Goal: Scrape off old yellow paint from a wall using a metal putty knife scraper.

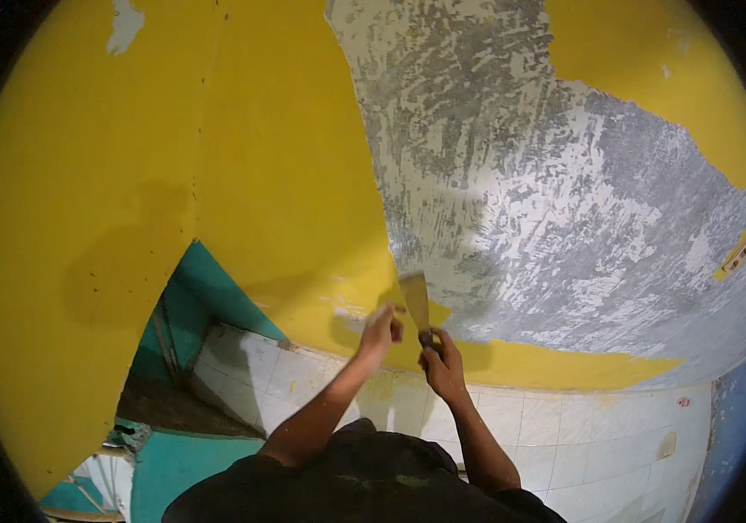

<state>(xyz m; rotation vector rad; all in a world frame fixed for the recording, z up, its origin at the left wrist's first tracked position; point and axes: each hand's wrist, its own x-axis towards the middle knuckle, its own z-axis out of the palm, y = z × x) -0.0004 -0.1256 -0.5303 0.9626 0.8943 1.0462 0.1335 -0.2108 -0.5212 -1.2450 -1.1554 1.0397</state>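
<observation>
1. Up close, we see the right hand [444, 366] clamped around the dark handle of a scraper [416, 303], its flat metal blade pointing up and lying against the wall.
2. We find the blade right at the border where the yellow paint [286, 174] meets the bare grey plaster [530, 174], just above the yellow strip left along the bottom.
3. We see the left hand [380, 333] raised just beside the blade, fingers curled near the painted surface; whether it touches the blade or the wall we cannot tell.
4. We note both hands sit close together, with the forearms coming up from below.
5. We see white tiles [565, 436] covering the wall beneath the paint.
6. We spot a teal surface [216, 292] at lower left, between the yellow wall panels.
</observation>
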